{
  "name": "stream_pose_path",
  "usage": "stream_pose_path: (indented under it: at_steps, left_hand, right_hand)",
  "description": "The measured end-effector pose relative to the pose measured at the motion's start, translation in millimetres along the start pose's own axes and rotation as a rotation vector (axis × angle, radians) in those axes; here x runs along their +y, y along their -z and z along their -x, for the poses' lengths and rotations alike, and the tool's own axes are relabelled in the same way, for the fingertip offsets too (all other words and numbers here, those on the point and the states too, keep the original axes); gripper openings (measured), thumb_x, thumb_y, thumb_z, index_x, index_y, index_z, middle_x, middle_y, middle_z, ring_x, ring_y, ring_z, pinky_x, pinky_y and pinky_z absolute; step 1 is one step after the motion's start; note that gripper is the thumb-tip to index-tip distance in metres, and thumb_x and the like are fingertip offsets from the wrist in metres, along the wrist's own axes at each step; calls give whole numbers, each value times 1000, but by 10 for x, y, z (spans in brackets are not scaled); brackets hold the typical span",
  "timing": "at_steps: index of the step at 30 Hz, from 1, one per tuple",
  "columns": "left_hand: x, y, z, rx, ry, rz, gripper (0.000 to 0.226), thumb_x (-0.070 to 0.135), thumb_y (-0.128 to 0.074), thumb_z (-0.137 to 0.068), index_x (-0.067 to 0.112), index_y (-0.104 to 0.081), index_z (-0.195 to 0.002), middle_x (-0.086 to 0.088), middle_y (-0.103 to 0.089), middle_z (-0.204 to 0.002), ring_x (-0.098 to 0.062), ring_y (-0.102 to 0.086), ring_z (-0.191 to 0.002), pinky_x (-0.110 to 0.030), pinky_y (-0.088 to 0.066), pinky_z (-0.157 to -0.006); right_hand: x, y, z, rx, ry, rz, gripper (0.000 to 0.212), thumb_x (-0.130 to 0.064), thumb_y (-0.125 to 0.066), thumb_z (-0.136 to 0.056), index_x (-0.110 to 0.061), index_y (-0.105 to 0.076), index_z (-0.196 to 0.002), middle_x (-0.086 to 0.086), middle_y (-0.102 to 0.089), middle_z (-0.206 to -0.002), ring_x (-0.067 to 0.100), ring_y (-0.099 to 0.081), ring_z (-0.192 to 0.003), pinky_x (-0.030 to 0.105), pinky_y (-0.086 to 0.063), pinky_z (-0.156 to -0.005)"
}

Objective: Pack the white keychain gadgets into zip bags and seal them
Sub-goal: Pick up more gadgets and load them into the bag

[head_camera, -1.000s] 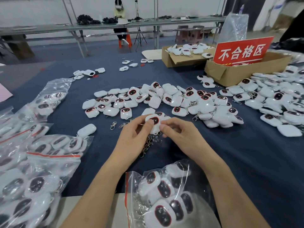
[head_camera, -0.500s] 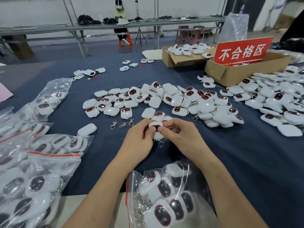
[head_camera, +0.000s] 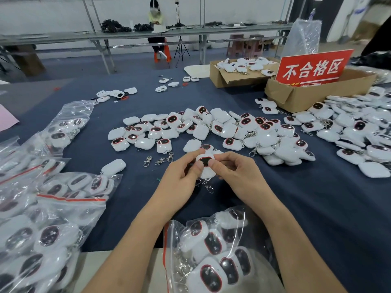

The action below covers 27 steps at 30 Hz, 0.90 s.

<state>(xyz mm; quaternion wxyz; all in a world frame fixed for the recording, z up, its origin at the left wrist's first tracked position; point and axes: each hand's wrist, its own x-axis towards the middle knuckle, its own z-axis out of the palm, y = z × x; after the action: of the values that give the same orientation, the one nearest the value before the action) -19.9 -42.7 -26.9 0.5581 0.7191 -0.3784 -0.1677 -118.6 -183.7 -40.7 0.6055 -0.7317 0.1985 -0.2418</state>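
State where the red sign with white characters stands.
In the head view, the red sign stands far right in a cardboard box, beside a second box holding white gadgets.

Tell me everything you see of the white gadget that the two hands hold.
The gadget is a small rounded white shell, glossy like plastic, its dark red-ringed oval window facing the camera. The left hand and right hand pinch it from both sides, thumbs on the window's edges. A metal clasp hangs beneath it, over the blue tablecloth.
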Motion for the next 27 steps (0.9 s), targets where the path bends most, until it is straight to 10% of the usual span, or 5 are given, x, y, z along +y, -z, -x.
stream_pose_path:
  at_steps: [8,27]
  left_hand:
    - [-36,1,-4,-25,-5,1,37,13,-57,-102,36,-64,-130,4,-73,-109,-16,-64,-100,-32,-52,-94]
    - [-10,14,-19,0,-27,63,32,19,-61,-100,45,-68,-117,-6,-71,-99,-12,-61,-79,-18,-51,-73]
  right_hand:
    - [-65,31,9,-9,-31,-21,6,-29,-74,-91,-23,-74,-93,-11,-73,-71,1,-65,-65,12,-50,-66]
    - [-84,33,31,-66,-12,-57,14,-21,-77,-89,-27,-75,-101,-6,-78,-92,3,-71,-89,16,-54,-82]
